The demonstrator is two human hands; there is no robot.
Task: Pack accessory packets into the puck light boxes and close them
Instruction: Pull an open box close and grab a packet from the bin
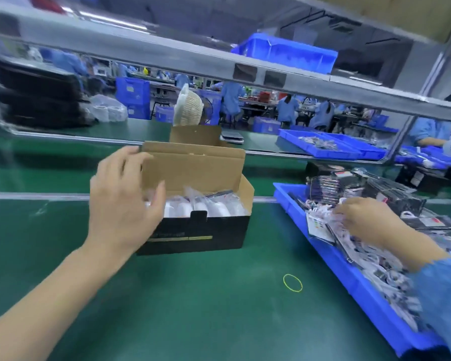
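A black puck light box (198, 233) stands open on the green table, its brown lid (193, 168) raised at the back. White lights in clear plastic (206, 207) fill it. My left hand (123, 196) is at the box's left end, fingers spread against the lid's left edge and thumb over the opening. My right hand (362, 220) reaches into a blue tray (349, 272) at the right, fingers curled among the accessory packets (323, 225). Whether it grips one packet is unclear through blur.
A yellow rubber band (293, 282) lies on the table in front of the box. A second open carton (195, 136) stands behind it. More blue trays (331, 145) sit across the conveyor at the right; black stacks (39, 100) stand far left. A shelf rail (219, 63) runs overhead.
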